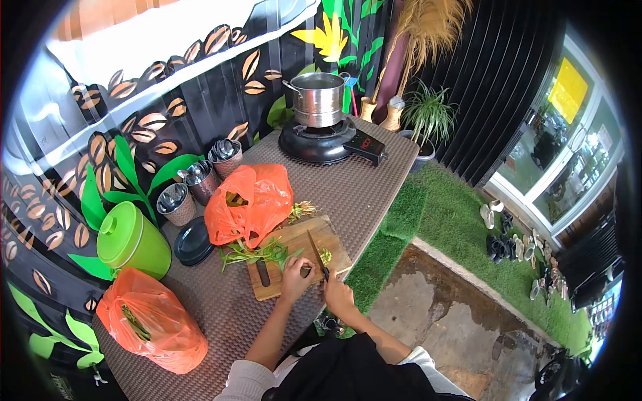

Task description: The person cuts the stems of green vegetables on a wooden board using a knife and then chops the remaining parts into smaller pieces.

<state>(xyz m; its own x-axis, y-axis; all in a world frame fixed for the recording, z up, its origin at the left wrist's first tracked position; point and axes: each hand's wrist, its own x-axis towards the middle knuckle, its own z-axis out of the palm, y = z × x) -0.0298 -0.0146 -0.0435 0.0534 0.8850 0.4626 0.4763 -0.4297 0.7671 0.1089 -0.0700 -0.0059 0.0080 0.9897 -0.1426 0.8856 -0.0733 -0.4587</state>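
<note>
My right hand (338,295) is wrapped round the handle of a knife (314,247), its blade pointing away from me over a wooden cutting board (304,234). Beside the blade lies a small heap of chopped green pieces (326,256). My left hand (295,278) is closed on the board, left of the knife, with fingers curled at the ends of the leafy green stems (267,252). These greens spread over the board's left edge. Roots or trimmings (303,210) lie past the board's far edge, next to an orange plastic bag (257,200).
A steel pot (317,100) stands on a portable stove (317,144) at the table's far end. Along the wall are cutlery cups (199,179), dark plates (193,240) and a green lidded bin (134,240). Another orange bag (157,327) sits nearer me. Shoes (515,247) line the grass at right.
</note>
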